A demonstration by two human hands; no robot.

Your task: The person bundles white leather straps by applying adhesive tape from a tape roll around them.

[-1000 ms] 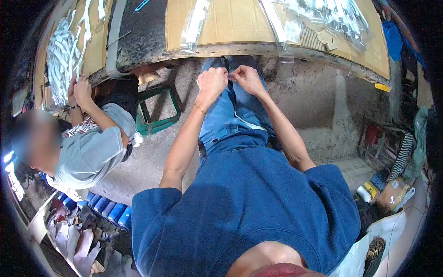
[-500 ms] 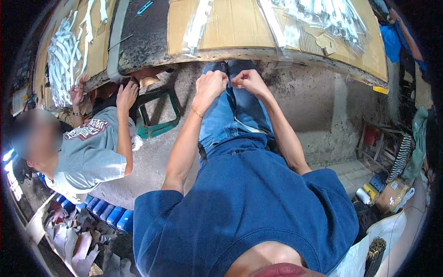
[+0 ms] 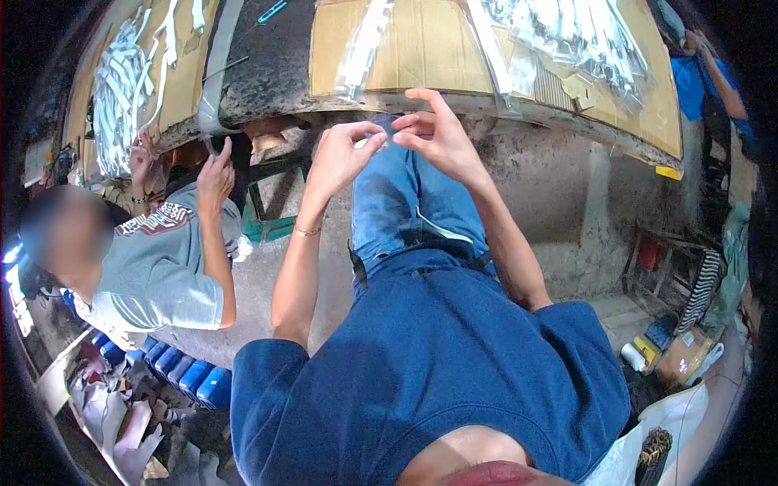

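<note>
My left hand (image 3: 347,155) is over my lap, thumb and index finger pinched together; anything between the fingertips is too small to make out. Close beside it, my right hand (image 3: 442,139) has its index finger stretched toward the table edge and the other fingers loosely bent, with nothing visible in it. A small gap parts the two hands. Just beyond them, white strips in clear plastic sleeves (image 3: 362,57) lie on a cardboard sheet (image 3: 421,49). One more sleeved strip (image 3: 490,53) hangs slightly over the edge.
At the left, a co-worker (image 3: 162,267) has both hands at the table edge, near a pile of white strips (image 3: 121,97). A green stool frame (image 3: 271,229) stands between us. Sleeved pieces (image 3: 579,40) are heaped at the right; blue containers (image 3: 194,377) stand lower left.
My hands have risen slightly toward the table edge. My right index finger has stretched out and its fingers have spread. The view has shifted a little, and the co-worker's near hand has moved.
</note>
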